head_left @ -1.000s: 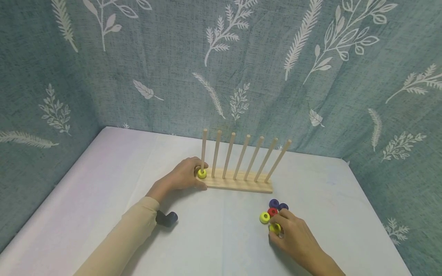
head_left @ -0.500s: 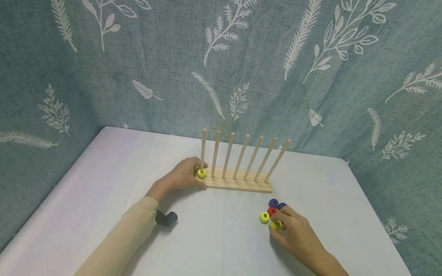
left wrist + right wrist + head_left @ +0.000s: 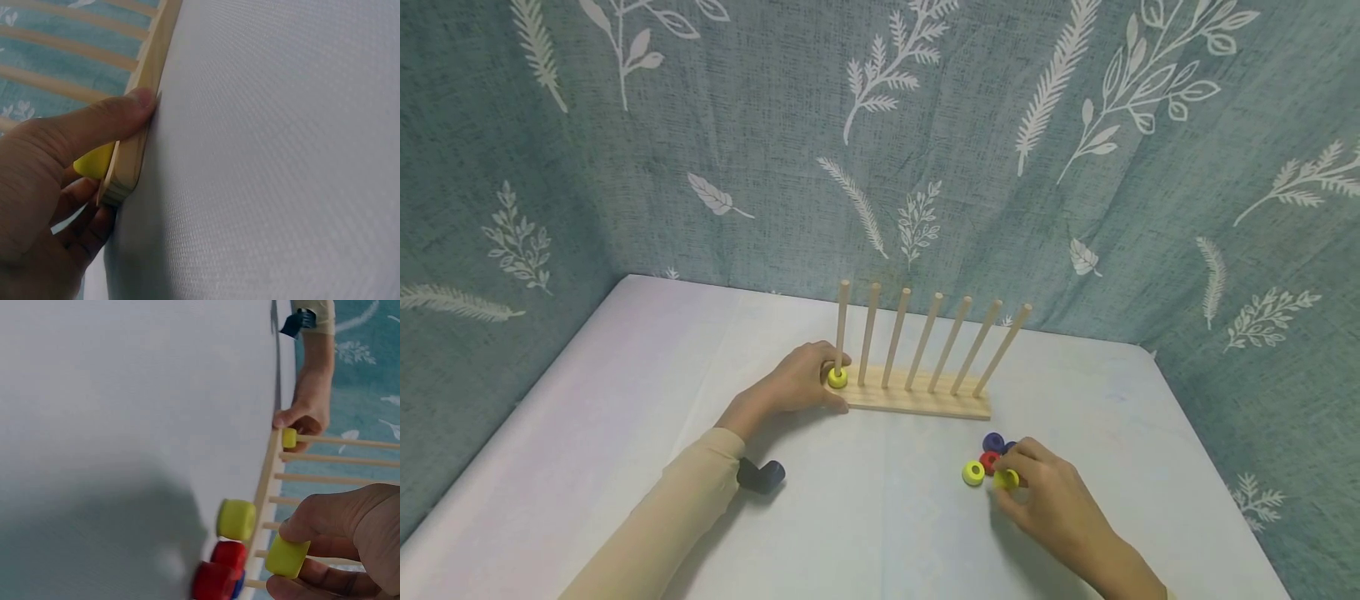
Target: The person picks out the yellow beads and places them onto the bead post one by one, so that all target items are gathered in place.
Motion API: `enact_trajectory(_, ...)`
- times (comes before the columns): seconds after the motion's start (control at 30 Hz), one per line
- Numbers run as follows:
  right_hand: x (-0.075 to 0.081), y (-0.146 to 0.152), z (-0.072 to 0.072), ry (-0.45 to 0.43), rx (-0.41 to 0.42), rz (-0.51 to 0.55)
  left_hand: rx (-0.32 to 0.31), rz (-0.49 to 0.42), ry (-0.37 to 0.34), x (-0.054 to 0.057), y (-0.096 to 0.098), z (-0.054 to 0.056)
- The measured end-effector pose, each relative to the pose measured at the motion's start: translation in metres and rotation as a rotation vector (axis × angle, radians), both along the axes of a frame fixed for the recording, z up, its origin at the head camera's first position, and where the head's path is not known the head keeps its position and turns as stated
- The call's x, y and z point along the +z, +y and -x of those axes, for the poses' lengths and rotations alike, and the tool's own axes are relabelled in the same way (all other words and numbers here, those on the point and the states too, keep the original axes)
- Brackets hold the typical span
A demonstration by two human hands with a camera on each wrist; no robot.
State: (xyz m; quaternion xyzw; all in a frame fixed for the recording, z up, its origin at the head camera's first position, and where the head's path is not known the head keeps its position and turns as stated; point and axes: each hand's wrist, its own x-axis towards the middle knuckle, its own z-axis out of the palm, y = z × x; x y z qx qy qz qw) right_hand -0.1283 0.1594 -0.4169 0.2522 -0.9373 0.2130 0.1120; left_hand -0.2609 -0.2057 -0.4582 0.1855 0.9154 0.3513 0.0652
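Here, between fingers, 1 bead (rounded)

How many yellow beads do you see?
3: a yellow bead on the leftmost peg, another loose on the table, and a third pinched in the right hand. More may hide behind that hand.

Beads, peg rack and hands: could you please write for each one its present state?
Peg rack: standing, six pegs bare.
Threaded yellow bead: down on the leftmost peg.
Held yellow bead: pinched, on no peg.
Loose yellow bead: unthreaded.
Red beads: unthreaded.
Blue beads: unthreaded.
Left hand: gripping the rack's end.
Right hand: pinching a yellow bead.
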Motion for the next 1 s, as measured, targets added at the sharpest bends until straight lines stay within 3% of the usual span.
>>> enact_trajectory(0.37,0.029,-0.002,0.013,0.045,-0.006,-0.031,0.000,-0.005,-0.014,-0.001,-0.001,-0.001)
enact_trajectory(0.7,0.053,-0.009,0.031,0.217,0.151,-0.022,0.003,-0.015,-0.026,-0.003,-0.001,0.001)
enact_trajectory(1.0,0.071,-0.021,0.039,0.236,0.169,-0.058,0.005,-0.008,-0.022,-0.001,-0.001,0.000)
